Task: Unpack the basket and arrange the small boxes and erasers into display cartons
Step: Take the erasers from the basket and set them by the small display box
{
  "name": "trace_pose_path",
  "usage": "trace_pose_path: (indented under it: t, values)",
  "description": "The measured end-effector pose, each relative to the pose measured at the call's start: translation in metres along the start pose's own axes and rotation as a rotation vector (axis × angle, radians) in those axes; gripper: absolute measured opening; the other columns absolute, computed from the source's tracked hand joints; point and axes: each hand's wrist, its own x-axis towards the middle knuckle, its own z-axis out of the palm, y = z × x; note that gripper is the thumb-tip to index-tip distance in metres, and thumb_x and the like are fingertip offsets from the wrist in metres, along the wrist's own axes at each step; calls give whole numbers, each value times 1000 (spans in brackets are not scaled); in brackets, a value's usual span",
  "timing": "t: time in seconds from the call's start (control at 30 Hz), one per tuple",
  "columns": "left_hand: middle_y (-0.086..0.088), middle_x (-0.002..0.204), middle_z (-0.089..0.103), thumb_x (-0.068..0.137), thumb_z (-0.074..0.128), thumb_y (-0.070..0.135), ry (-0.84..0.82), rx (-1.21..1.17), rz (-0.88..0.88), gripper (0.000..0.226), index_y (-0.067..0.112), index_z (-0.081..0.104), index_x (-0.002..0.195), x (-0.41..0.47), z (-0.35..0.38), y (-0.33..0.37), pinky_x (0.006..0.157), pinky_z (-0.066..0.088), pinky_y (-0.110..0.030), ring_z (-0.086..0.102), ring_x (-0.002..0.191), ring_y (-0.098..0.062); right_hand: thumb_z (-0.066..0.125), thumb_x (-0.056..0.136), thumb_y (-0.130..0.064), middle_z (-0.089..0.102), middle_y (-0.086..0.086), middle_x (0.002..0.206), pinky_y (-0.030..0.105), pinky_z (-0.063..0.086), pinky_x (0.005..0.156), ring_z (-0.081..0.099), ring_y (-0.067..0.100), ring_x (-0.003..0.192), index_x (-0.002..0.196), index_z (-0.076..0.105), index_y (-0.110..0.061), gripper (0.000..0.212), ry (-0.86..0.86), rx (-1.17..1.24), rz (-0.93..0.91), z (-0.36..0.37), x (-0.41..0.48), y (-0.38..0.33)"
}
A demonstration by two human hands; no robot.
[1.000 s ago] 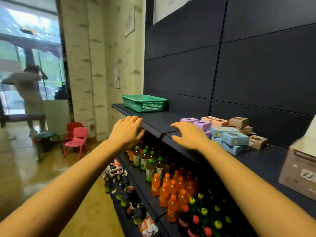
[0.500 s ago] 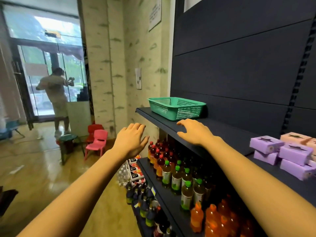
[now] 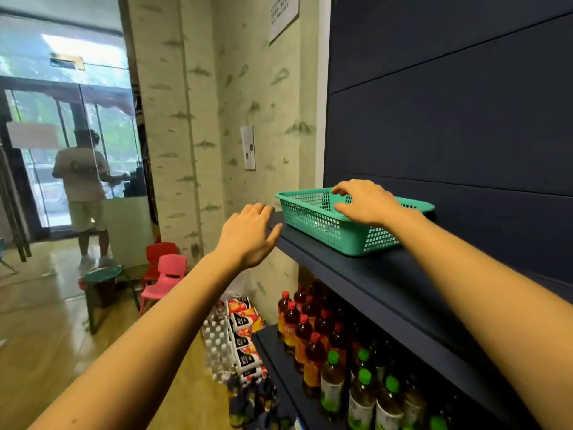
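A green mesh plastic basket (image 3: 328, 231) stands on the left end of the dark blue shelf (image 3: 381, 283). My right hand (image 3: 364, 201) hovers over the basket's open top, fingers spread and loosely bent, holding nothing. My left hand (image 3: 248, 232) is at the shelf's left corner just left of the basket, fingers straight, fingertips at the shelf edge. The basket's inside looks bare where it shows. No small boxes or cartons are in view.
Below the shelf, rows of drink bottles (image 3: 313, 339) fill the lower shelf. Packs of bottles and bags (image 3: 238, 333) stand on the floor by the wall. Red and pink small chairs (image 3: 164, 271) and a green stool (image 3: 104, 274) stand left. A person (image 3: 82, 193) stands by the glass door.
My view has swung left along the shelf; the purple and pink boxes have left the frame. My right hand moved from the shelf edge over the basket. My left hand came up to the shelf corner.
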Motion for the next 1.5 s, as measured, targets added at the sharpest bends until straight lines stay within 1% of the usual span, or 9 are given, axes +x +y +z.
trace_pose_path:
  t: [0.27,0.47,0.7,0.9,1.1,1.23,1.3,1.4,1.5]
  values:
    - [-10,131,50,98,35,38,-2,-67,118,44,11,45,130,110,48,-43,94,40,-39,44,121,-25,50,91,-29,56,2,133,45,44,100,52,26,119,131,50,-23,40,-22,-9,106,35,99,24]
    - [-11,124,55,97,38,39,-40,-186,267,41,10,53,121,197,99,-71,89,46,-40,49,115,-27,50,94,-32,52,7,136,43,42,102,51,27,120,135,47,-19,43,-184,-125,293,58,154,52]
    - [-11,124,55,95,40,41,-104,-126,571,43,10,53,121,284,135,-80,87,44,-39,50,115,-29,49,95,-33,51,7,138,34,38,101,48,26,124,137,44,-17,45,-319,-269,514,64,179,73]
    - [-12,136,51,88,44,59,-486,-107,712,65,10,48,131,335,165,-39,99,41,-36,50,121,-29,57,92,-28,55,3,132,33,43,99,58,20,109,140,40,-17,52,-507,-236,653,70,173,96]
    - [-5,157,16,70,52,75,-959,9,684,106,13,18,149,364,192,6,112,32,-42,29,140,-30,61,90,-27,44,3,142,30,41,100,52,23,121,144,29,-19,64,-601,-201,697,73,180,124]
    - [-7,157,13,65,61,74,-1061,-51,691,118,11,8,150,369,215,23,98,49,-40,37,134,-33,64,87,-30,31,2,152,30,31,108,36,21,136,148,20,-18,76,-654,-214,667,80,189,137]
    - [-8,152,22,66,63,71,-1112,-88,712,113,10,12,147,367,227,24,86,56,-38,47,124,-33,66,85,-31,20,3,156,31,24,113,26,21,142,149,14,-15,84,-685,-209,647,86,195,143]
    - [-7,128,39,76,61,62,-1131,-125,789,87,7,26,134,367,238,18,70,59,-32,58,105,-27,67,84,-31,13,4,158,31,18,116,17,21,145,150,9,-13,90,-695,-219,613,99,205,152]
    - [-3,98,46,82,62,51,-1095,-156,887,55,8,35,105,370,242,14,58,52,-27,58,81,-20,68,83,-31,22,6,154,33,23,115,26,23,141,149,14,-11,87,-662,-215,584,112,214,161]
